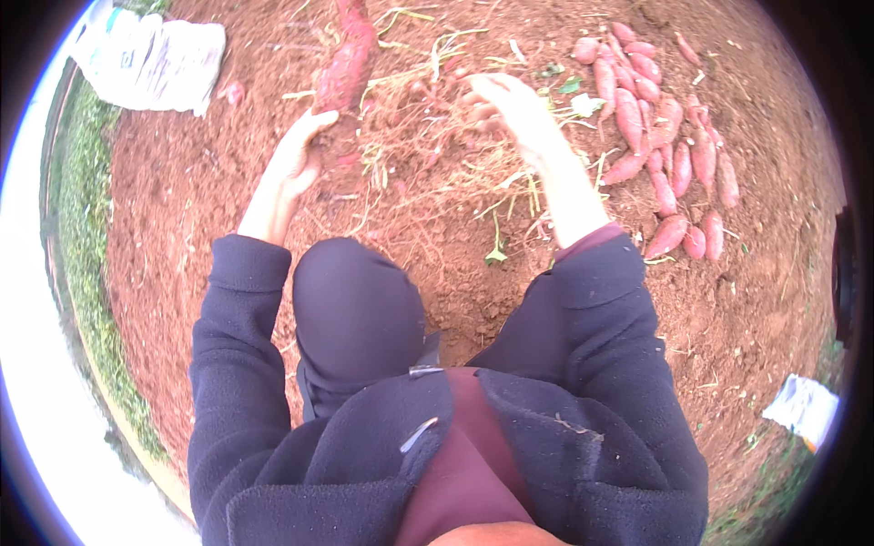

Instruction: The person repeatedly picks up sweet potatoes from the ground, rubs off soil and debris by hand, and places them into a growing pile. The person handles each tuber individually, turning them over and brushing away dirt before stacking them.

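Observation:
At the upper middle, my left hand [300,150] grips the lower end of a long, blurred red sweet potato [348,64] that reaches up to the top edge. My right hand [505,114] is apart from it, to the right, with curved, parted fingers and nothing visibly held, over a tangle of pale roots and stems [410,136] with small reddish tubers among them on the soil. A heap of several pink-red sweet potatoes [669,123] lies just to the right of that hand.
A white sack [168,59] lies at the upper left, another white bag [797,405] at the lower right. Green grass [82,227] borders the reddish soil [182,300] on the left. My bent knees are below my hands, in dark trousers.

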The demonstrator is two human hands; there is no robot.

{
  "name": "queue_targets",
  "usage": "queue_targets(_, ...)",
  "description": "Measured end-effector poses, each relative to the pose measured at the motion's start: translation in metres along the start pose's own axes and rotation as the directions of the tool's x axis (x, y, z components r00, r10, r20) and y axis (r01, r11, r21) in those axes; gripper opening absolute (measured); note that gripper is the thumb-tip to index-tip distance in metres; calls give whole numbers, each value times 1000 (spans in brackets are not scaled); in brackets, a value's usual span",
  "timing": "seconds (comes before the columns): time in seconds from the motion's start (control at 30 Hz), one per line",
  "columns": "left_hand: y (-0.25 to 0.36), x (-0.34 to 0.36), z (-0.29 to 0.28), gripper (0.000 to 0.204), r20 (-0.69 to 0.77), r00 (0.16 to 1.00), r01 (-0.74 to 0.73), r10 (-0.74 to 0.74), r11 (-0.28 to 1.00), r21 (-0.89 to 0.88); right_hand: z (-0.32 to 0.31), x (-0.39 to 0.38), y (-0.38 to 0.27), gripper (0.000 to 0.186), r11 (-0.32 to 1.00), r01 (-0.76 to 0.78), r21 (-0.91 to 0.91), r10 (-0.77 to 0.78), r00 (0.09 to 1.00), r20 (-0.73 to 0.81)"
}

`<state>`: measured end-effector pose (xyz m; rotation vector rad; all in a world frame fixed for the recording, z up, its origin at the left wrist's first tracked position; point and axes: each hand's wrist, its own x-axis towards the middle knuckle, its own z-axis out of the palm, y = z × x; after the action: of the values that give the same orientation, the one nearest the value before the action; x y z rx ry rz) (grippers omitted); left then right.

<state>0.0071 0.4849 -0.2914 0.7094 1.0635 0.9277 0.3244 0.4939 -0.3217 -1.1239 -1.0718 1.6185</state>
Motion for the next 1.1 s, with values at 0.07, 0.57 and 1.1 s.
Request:
queue_targets(0.07,4,21,33,30,61,992,114,-108,989,-97,11,-5,-6,48,1000,27,-6,-27,997,70)
queue_targets(0.57,-13,60,128,37,94,948,-279,304,650,707,11,-12,-12,32,685,-26,728,31,999,6)
queue_targets(1.1,-23,82,134,69,101,838,-467,536,609,641,34,-22,3,54,987,75,141,-81,996,36)
